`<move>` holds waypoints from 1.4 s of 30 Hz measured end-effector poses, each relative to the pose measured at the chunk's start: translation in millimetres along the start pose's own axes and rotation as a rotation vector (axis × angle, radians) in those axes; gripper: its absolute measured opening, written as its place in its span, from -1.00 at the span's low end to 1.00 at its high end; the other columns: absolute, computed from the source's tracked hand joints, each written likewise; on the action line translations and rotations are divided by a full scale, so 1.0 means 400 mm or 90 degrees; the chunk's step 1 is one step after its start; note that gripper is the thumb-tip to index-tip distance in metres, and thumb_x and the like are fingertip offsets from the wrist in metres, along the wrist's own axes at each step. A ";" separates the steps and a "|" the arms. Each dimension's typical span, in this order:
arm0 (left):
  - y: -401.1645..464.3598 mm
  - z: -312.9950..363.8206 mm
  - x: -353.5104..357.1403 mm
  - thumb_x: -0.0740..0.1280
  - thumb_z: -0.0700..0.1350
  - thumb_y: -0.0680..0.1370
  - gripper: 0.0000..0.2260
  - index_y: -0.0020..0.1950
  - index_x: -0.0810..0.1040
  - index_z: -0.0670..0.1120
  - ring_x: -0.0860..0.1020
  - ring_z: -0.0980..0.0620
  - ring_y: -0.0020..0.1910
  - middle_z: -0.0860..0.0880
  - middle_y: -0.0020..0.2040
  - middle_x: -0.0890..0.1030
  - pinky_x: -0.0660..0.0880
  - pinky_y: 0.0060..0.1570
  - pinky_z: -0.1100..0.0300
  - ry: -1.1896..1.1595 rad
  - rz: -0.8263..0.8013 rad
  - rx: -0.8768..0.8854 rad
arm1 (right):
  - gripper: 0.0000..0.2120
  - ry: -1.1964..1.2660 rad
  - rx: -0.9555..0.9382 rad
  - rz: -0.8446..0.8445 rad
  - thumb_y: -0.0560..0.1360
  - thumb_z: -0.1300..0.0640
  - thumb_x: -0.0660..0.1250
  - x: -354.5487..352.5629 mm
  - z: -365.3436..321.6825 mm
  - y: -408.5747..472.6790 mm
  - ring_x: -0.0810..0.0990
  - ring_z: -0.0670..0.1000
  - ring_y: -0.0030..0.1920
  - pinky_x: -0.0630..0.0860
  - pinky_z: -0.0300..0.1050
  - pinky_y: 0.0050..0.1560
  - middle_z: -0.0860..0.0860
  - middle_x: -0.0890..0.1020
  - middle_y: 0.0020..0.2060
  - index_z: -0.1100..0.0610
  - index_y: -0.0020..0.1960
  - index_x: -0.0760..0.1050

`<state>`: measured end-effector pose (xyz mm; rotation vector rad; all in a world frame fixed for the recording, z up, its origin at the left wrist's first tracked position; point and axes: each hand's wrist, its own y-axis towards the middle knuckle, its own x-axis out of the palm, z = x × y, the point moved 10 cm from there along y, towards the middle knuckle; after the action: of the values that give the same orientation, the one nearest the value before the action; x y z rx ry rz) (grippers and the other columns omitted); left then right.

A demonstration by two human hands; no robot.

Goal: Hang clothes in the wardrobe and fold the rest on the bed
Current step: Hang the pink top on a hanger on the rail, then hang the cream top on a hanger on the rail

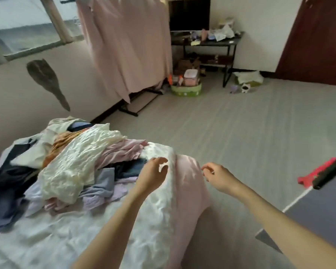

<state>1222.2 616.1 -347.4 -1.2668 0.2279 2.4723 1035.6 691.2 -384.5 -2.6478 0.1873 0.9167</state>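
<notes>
A heap of mixed clothes (52,171) lies on the left half of the bed (97,235), which has a white sheet. On top is a crinkled cream garment (76,162), with a pink one (124,150) and blue and dark pieces under it. My left hand (153,176) hovers over the bed's far corner just right of the heap, fingers loosely curled, holding nothing that I can make out. My right hand (220,176) hangs past the bed's edge over the floor, fingers loosely curled and empty. The pink-curtained wardrobe rack (128,45) stands across the room by the window.
A pink bed skirt (190,193) drapes the bed's right side. Grey floor (241,133) stretches to the wardrobe. A black table (231,42) with a screen and clutter, a green basket (186,90) and a dark red door (318,39) are at the back. A grey surface with a red object (316,174) is at right.
</notes>
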 end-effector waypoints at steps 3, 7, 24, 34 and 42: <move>-0.008 -0.208 -0.109 0.25 -0.17 0.53 -0.73 0.21 0.54 -0.16 0.53 -0.08 0.13 -0.10 0.15 0.55 0.40 0.12 0.17 -0.015 0.058 -0.082 | -0.74 -0.035 -0.055 -0.074 0.59 0.15 0.11 0.147 -0.152 0.095 0.51 0.07 0.13 0.38 -0.15 0.17 0.07 0.58 0.13 0.13 0.16 0.52; 0.017 -0.484 -0.233 0.23 -0.21 0.54 -0.68 0.29 0.47 -0.17 0.48 -0.09 0.20 -0.14 0.23 0.50 0.39 0.19 0.12 -0.032 0.103 -0.181 | -0.76 -0.035 -0.093 -0.136 0.58 0.16 0.12 0.338 -0.320 0.231 0.54 0.09 0.13 0.44 0.00 0.21 0.09 0.59 0.05 0.13 0.14 0.51; 0.232 -1.413 -0.250 0.36 -0.10 0.51 -0.27 0.50 -0.01 -0.26 0.23 -0.30 0.40 -0.33 0.42 0.23 0.23 0.33 -0.06 -0.233 0.172 -0.670 | -0.75 -0.045 -0.048 -0.237 0.61 0.13 0.05 0.886 -0.528 0.732 0.55 0.00 -0.01 0.52 -0.03 0.11 -0.05 0.53 -0.07 0.09 0.20 0.44; 0.406 -1.083 -0.347 0.32 -0.30 0.50 -0.87 -0.17 0.59 -0.10 0.50 0.28 -0.27 0.18 -0.28 0.55 0.35 -0.23 0.41 -0.240 0.252 -0.142 | -0.31 -0.026 -0.101 -0.349 0.50 0.07 0.31 0.979 -0.539 0.738 0.33 -0.10 0.27 0.36 -0.20 0.20 -0.08 0.20 0.40 -0.09 0.50 0.01; 0.351 -0.807 -0.508 0.24 -0.24 0.50 -0.83 -0.11 0.52 0.03 0.52 0.26 -0.27 0.16 -0.26 0.57 0.45 -0.27 0.35 -0.389 0.353 0.022 | -0.69 0.127 -0.223 -0.272 0.49 0.24 0.18 0.868 -0.712 0.688 0.51 -0.07 0.14 0.46 -0.05 0.21 -0.05 0.57 0.07 -0.05 0.16 0.45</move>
<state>1521.2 342.0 -374.8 -0.4062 0.5048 3.1608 1409.2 328.3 -462.9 -2.9193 -0.5220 0.5844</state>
